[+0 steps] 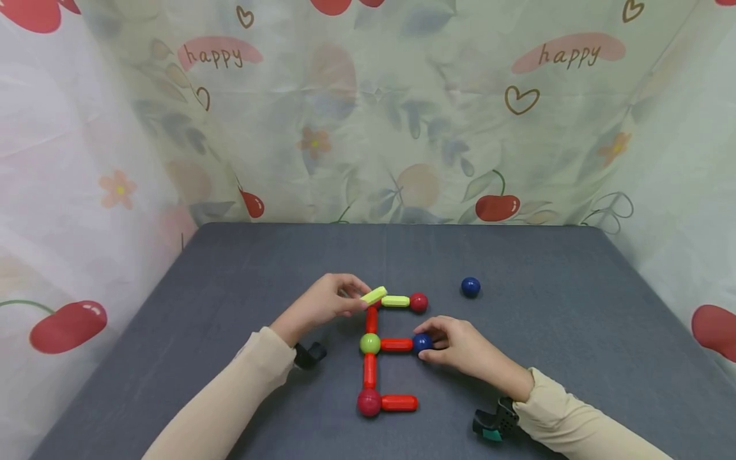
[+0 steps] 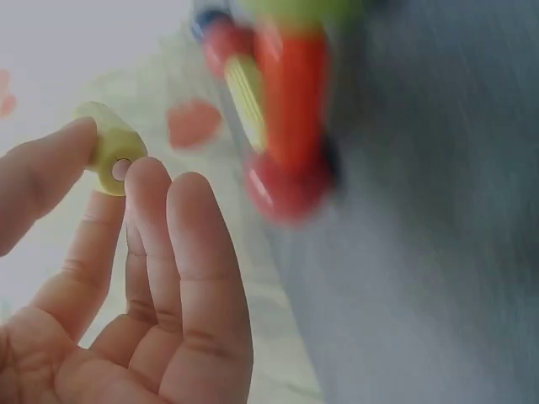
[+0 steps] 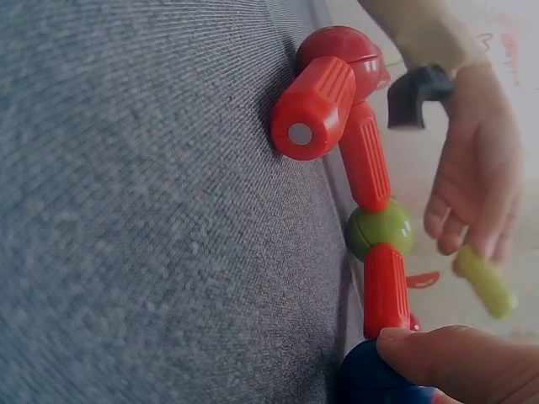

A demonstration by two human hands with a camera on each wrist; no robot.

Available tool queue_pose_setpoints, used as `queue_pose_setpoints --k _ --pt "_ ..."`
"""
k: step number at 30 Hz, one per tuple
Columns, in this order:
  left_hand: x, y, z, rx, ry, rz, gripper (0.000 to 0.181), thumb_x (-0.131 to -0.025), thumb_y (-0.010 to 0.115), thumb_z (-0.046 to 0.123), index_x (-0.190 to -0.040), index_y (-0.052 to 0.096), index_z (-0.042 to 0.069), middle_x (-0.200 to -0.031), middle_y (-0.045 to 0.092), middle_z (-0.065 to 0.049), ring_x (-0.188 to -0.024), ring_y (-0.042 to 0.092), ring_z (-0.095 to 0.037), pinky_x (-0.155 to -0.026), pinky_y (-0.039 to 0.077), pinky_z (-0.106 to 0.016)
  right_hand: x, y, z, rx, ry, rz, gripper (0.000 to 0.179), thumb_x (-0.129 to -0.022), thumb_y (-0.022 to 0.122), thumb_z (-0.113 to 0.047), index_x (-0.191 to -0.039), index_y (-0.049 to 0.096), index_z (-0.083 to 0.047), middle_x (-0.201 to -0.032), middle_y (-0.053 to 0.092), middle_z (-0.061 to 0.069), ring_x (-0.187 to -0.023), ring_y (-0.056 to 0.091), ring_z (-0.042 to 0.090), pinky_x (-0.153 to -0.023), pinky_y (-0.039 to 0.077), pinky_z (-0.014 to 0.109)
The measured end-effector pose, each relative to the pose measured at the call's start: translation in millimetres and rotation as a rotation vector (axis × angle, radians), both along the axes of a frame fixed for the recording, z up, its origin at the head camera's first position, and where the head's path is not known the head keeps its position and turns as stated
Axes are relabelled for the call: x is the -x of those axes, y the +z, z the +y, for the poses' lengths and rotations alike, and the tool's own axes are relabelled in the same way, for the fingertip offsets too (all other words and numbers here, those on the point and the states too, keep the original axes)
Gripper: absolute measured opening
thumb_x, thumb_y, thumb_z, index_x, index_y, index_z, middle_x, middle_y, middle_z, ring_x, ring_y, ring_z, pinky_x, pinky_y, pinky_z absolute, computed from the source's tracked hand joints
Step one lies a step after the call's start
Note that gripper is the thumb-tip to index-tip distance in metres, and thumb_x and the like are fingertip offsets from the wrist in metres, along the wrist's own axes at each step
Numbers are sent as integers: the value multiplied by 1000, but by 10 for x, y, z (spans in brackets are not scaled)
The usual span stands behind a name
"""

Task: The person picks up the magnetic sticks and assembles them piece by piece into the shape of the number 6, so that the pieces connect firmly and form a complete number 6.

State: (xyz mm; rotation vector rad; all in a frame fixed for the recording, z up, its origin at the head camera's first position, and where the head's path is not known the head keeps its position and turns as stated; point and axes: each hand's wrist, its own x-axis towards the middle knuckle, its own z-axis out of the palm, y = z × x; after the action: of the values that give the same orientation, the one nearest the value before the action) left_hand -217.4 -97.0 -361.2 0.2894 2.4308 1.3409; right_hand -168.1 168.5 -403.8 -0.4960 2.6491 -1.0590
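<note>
Between thumb and fingertips, my left hand [image 1: 329, 301] pinches a yellow magnetic rod [image 2: 111, 156], raised over the top corner of a rod-and-ball figure. In the right wrist view that yellow rod slants downward from the fingers. My right hand [image 1: 462, 345] grips a blue ball [image 1: 422, 342] at the end of the middle red rod [image 1: 397, 345]. That rod meets a green ball [image 1: 370, 344] on the figure's upright side. Along the top, a second yellow rod [image 1: 395, 301] ends in a red ball [image 1: 418, 302]. The top corner ball is mostly hidden by the held rod.
A loose blue ball [image 1: 470, 287] lies behind my right hand on the grey table [image 1: 535, 268]. Nearest me, a larger red ball [image 1: 369, 402] carries a red rod [image 1: 399, 402] whose right end is bare. A printed curtain [image 1: 374, 115] hangs around the table.
</note>
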Motion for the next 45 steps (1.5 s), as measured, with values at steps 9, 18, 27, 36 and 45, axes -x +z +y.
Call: queue_pose_setpoints --k 9,18,27,36,45 --pt "-451 -4 377 44 -252 29 16 -84 76 15 -98 71 20 -86 65 3 -76 60 -15 -68 50 -27 -9 -5 14 41 32 19 32 -81 78 -11 -111 66 -7 -107 67 7 -93 66 16 -77 56 31" --pt "-623 -134 581 149 -397 63 15 -82 76 9 -91 71 19 -76 62 7 -67 56 -7 -64 48 -19 -17 13 18 52 37 4 31 -83 75 -9 -112 66 -7 -108 66 8 -93 66 17 -77 56 30" --pt "-636 -237 688 321 -518 156 14 -83 77 13 -95 72 21 -75 57 11 -67 51 -2 -63 46 -15 -18 -29 34 73 51 9 33 -83 76 -12 -114 65 -6 -110 66 8 -94 67 17 -78 56 31" --pt "-662 -248 725 381 -546 197 13 -84 76 13 -94 72 20 -72 56 10 -65 49 -2 -60 44 -15 -23 -36 35 71 50 9 32 -83 76 -12 -113 65 -6 -110 66 8 -94 67 18 -79 56 32" --pt "-656 -228 731 389 -538 194 14 -83 77 13 -94 72 20 -73 56 10 -66 49 -2 -61 44 -15 -21 -6 32 75 52 8 32 -83 76 -12 -113 65 -6 -109 66 8 -94 67 18 -79 56 32"
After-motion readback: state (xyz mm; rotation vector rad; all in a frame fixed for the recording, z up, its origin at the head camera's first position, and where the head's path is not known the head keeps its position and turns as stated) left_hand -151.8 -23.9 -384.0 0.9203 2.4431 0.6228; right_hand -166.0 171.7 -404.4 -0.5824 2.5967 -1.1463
